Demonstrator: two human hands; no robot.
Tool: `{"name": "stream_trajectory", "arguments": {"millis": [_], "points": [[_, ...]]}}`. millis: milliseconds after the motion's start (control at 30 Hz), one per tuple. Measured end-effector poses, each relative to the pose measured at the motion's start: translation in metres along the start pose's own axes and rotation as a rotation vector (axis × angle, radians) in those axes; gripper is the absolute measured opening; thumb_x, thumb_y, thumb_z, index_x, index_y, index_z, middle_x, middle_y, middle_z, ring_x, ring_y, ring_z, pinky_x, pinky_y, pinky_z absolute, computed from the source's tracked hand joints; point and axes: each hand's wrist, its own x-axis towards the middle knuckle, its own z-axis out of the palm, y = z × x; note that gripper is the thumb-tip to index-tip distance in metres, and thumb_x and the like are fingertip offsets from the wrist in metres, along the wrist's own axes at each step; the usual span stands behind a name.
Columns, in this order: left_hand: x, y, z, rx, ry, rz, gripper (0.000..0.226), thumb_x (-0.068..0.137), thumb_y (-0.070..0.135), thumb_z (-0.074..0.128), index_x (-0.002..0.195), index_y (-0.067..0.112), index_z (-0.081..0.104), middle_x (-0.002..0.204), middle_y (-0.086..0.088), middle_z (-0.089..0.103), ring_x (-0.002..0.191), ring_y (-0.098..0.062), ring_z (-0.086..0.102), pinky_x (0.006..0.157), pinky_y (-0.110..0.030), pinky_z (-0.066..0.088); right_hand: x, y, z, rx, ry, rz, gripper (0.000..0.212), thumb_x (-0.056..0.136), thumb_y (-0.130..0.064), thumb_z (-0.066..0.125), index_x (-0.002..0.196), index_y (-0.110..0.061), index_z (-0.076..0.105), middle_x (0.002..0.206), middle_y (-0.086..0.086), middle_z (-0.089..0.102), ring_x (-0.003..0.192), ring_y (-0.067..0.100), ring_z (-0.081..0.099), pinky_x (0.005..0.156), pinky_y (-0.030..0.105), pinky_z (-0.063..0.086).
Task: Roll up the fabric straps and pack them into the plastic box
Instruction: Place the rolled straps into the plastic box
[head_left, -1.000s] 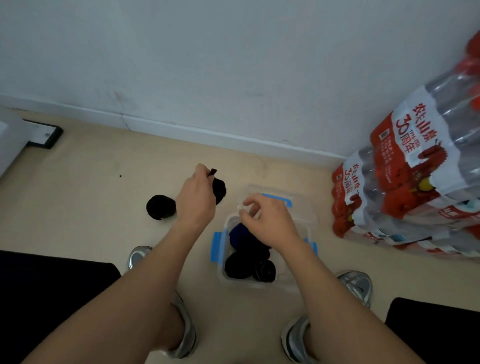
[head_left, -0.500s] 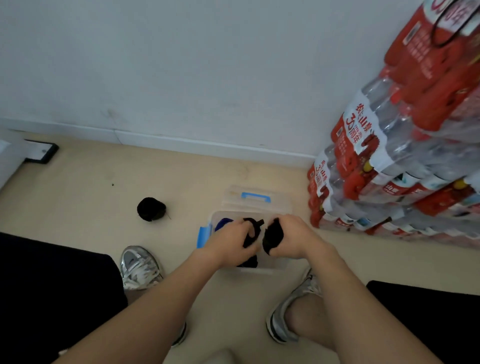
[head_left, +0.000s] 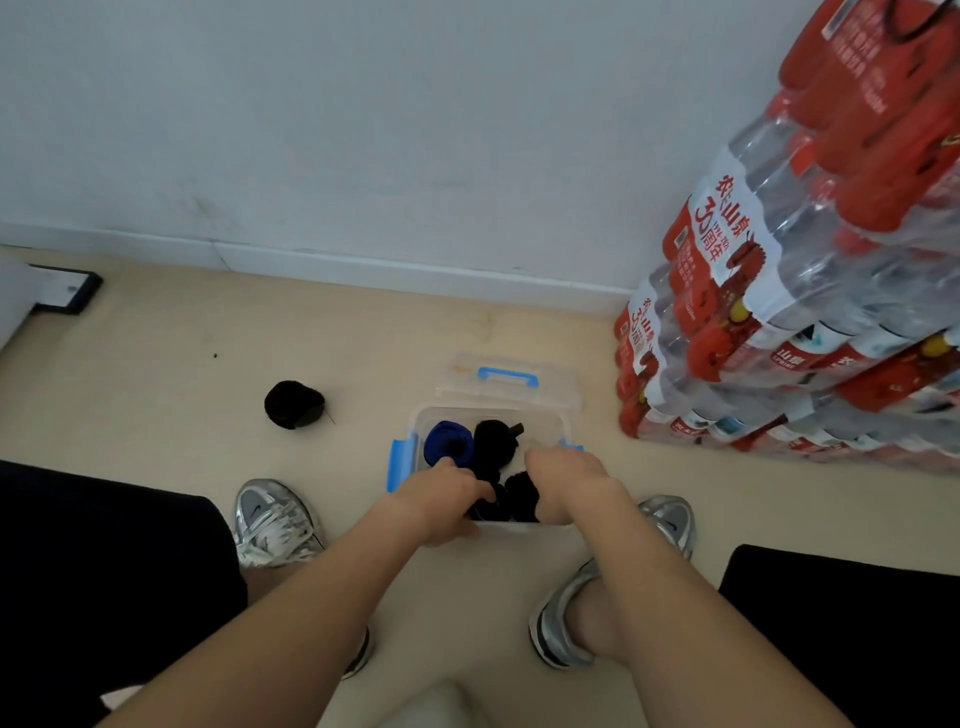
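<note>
Black loose roll (head_left: 294, 405) on floor, ten o'clock from plastic box (head_left: 402, 462). Inside box, left hand (head_left: 441, 501) covering packed rolls, grip hidden; right hand (head_left: 563, 480) clutching black roll (head_left: 522, 493). Water bottles (head_left: 779, 322) at two o'clock. Both hands lower than before.

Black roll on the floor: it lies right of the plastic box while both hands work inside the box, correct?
No. The head view shows the black roll left of the plastic box; the left hand and right hand do work inside the box.
</note>
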Motion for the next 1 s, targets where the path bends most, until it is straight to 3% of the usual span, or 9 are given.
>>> {"name": "stream_trajectory", "arguments": {"millis": [233, 333, 433, 567, 667, 733, 867, 933, 1000], "points": [[-0.003, -0.006, 0.006, -0.048, 0.048, 0.008, 0.051, 0.103, 0.044, 0.068, 0.151, 0.029, 0.058, 0.141, 0.0, 0.064, 0.134, -0.026, 0.049, 0.103, -0.05, 0.053, 0.014, -0.019, 0.005, -0.115, 0.053, 0.034, 0.039, 0.1, 0.003, 0.057, 0.137, -0.009, 0.063, 0.141, 0.013, 0.062, 0.13, 0.033, 0.064, 0.1, 0.043, 0.054], [-0.01, -0.013, 0.006, -0.223, 0.319, -0.024, 0.027, 0.1, 0.048, 0.061, 0.105, 0.024, 0.073, 0.103, 0.002, 0.072, 0.11, -0.024, 0.063, 0.084, -0.042, 0.056, 0.017, -0.029, 0.0, -0.139, 0.028, 0.038, 0.037, 0.1, -0.002, 0.06, 0.135, -0.01, 0.065, 0.14, 0.012, 0.062, 0.129, 0.032, 0.063, 0.098, 0.041, 0.054], [-0.017, -0.034, 0.003, -0.323, 0.654, -0.23, 0.027, 0.098, 0.047, 0.056, 0.081, 0.026, 0.058, 0.082, 0.008, 0.064, 0.088, -0.021, 0.062, 0.068, -0.037, 0.049, 0.018, -0.051, -0.018, -0.134, 0.072, 0.047, 0.032, 0.096, -0.01, 0.066, 0.127, -0.016, 0.066, 0.129, 0.009, 0.067, 0.119, 0.03, 0.068, 0.085, 0.038, 0.051], [-0.024, -0.079, 0.001, -0.481, 0.873, -0.474, 0.015, 0.098, 0.038, 0.061, 0.092, 0.024, 0.062, 0.093, 0.006, 0.061, 0.09, -0.02, 0.058, 0.066, -0.036, 0.046, 0.027, -0.085, -0.041, 0.029, 0.156, -0.12, 0.005, 0.091, -0.017, 0.062, 0.089, -0.022, 0.06, 0.1, 0.005, 0.066, 0.092, 0.03, 0.066, 0.07, 0.035, 0.048], [-0.026, -0.12, 0.002, -0.524, 0.88, -0.66, 0.024, 0.097, 0.021, 0.066, 0.119, 0.012, 0.065, 0.124, -0.007, 0.056, 0.116, -0.029, 0.052, 0.08, -0.045, 0.052, 0.037, -0.109, -0.039, 0.261, 0.188, -0.262, 0.022, 0.096, -0.02, 0.053, 0.11, -0.024, 0.069, 0.113, 0.003, 0.069, 0.101, 0.029, 0.065, 0.077, 0.039, 0.053], [-0.029, -0.145, 0.001, -0.558, 0.873, -0.765, 0.039, 0.093, 0.01, 0.067, 0.132, 0.007, 0.062, 0.139, -0.015, 0.05, 0.128, -0.04, 0.047, 0.096, -0.05, 0.05, 0.046, -0.12, -0.032, 0.314, 0.219, -0.285, 0.028, 0.098, -0.025, 0.052, 0.121, -0.026, 0.069, 0.114, 0.004, 0.068, 0.098, 0.028, 0.065, 0.068, 0.036, 0.046], [-0.029, -0.186, 0.005, -0.638, 0.717, -0.875, 0.068, 0.097, 0.009, 0.066, 0.159, 0.021, 0.041, 0.174, -0.009, 0.016, 0.152, -0.045, 0.026, 0.112, -0.065, 0.044, 0.065, -0.129, -0.021, 0.326, 0.31, -0.264, 0.024, 0.101, -0.034, 0.054, 0.117, -0.026, 0.07, 0.105, 0.003, 0.068, 0.09, 0.028, 0.067, 0.069, 0.037, 0.049], [-0.025, -0.202, 0.011, -0.684, 0.605, -0.83, 0.075, 0.101, 0.009, 0.065, 0.165, 0.025, 0.031, 0.176, -0.008, 0.01, 0.151, -0.049, 0.031, 0.116, -0.064, 0.041, 0.072, -0.129, -0.021, 0.361, 0.337, -0.243, 0.022, 0.101, -0.037, 0.055, 0.112, -0.026, 0.071, 0.1, 0.001, 0.072, 0.09, 0.026, 0.068, 0.071, 0.037, 0.052], [-0.02, -0.21, 0.017, -0.704, 0.595, -0.778, 0.074, 0.099, 0.004, 0.065, 0.164, 0.02, 0.033, 0.167, -0.015, 0.023, 0.134, -0.053, 0.049, 0.113, -0.059, 0.043, 0.077, -0.127, -0.022, 0.391, 0.351, -0.205, 0.019, 0.1, -0.039, 0.057, 0.106, -0.029, 0.071, 0.091, -0.003, 0.074, 0.086, 0.024, 0.068, 0.069, 0.036, 0.053]]}}
